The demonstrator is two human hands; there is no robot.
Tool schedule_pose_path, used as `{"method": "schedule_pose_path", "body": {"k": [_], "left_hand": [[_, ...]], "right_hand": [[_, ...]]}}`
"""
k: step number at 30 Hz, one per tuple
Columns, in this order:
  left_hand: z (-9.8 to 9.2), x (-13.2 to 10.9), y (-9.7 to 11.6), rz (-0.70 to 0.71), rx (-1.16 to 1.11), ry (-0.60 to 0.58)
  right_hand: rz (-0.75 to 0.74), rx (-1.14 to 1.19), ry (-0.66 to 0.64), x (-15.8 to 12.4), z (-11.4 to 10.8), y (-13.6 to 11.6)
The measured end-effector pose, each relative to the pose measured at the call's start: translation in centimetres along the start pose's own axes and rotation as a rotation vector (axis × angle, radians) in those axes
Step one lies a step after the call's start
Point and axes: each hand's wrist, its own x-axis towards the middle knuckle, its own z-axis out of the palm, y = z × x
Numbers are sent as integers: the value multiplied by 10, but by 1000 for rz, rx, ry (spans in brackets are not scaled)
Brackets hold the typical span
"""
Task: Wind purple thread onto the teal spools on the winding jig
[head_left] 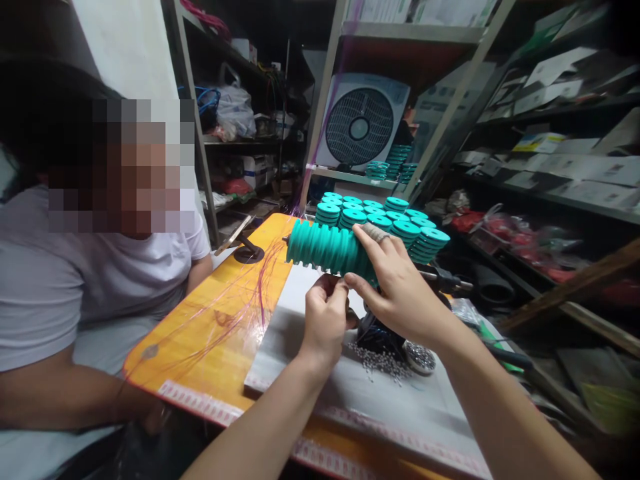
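Note:
A row of green ridged spools [325,247] sits on a horizontal shaft above the table. My right hand [393,277] rests over the right end of the spools, its fingers spread along them, with a wrap around one finger. Just below the spools, my left hand [327,310] is closed in a pinch near my right thumb; what it pinches is too small to make out. Under the hands, small silvery pieces [383,363] lie scattered on a grey board [320,380], beside a round dish [420,358] of similar pieces.
Several stacks of green discs [375,213] stand behind the shaft. Loose purplish wires [260,287] spread over the orange table [200,320]. A person [100,267] sits at the left. A box fan [360,123] and loaded shelves [565,180] stand farther back and right.

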Motion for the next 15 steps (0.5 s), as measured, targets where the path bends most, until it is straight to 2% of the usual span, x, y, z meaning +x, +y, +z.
{"method": "schedule_pose_path", "body": {"k": [6, 15], "left_hand": [[4, 1, -1, -12, -35, 9], [-2, 4, -3, 13, -57, -36]], "right_hand": [[-11, -104, -25, 7, 3, 3], [-35, -319, -74, 19, -3, -3]]}}
